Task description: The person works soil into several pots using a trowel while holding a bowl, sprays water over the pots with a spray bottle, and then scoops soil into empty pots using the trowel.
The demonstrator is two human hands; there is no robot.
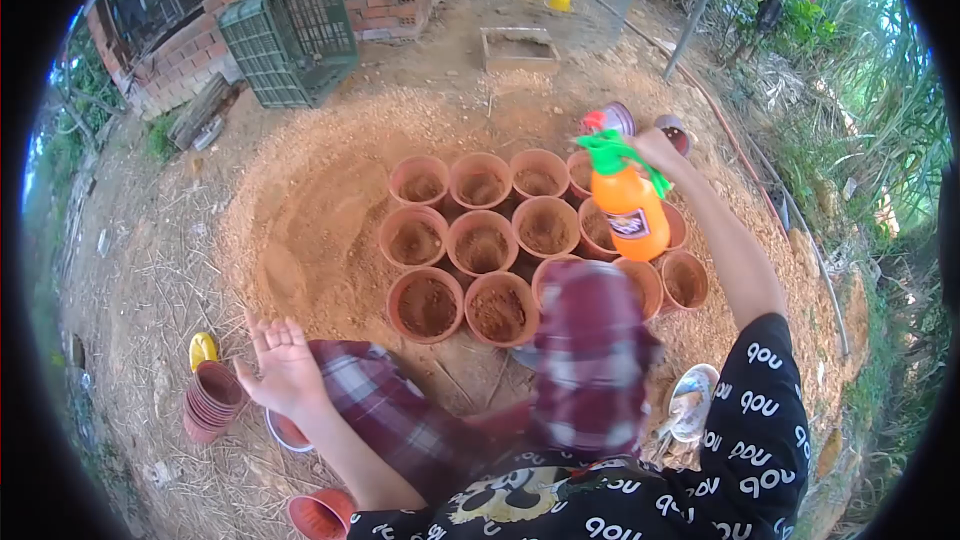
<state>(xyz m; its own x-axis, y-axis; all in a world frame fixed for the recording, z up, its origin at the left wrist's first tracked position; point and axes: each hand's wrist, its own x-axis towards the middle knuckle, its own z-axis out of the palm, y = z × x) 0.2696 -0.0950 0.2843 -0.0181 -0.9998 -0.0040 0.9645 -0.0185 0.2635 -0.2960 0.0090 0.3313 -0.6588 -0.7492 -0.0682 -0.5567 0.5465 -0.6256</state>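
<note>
Dry earth (pixel 145 270) outdoors, loose orange sand (pixel 310 205) heaped over it; brick wall (pixel 389 0) and green crate (pixel 245 45) far beyond the grip, on its left. Hose (pixel 745 148) along the ground to the grip's right.

Right hand (pixel 657 152) closed round the green top (pixel 610 150) of an orange bottle (pixel 632 208). Fingers mostly hidden from where I stand; cannot tell whether one lies on a trigger. Bottle hangs just below the grip, near upright with a slight lean, above the right side of a cluster of pots (pixel 425 339). Whether its base touches a rim, cannot tell.

Left hand (pixel 285 370) holds nothing: palm up, fingers spread, well to the left of the grip and nearer the body. Pot stack (pixel 213 405) just beyond it on the outer side.

Handling, my guess: thin plastic, firm with a little give, unlikely to break if dropped. Weight depends on the fill; orange wall hides the level. Smooth, so slick when wet. Best hold: the neck, right under the top, with a palm beneath if full.
</note>
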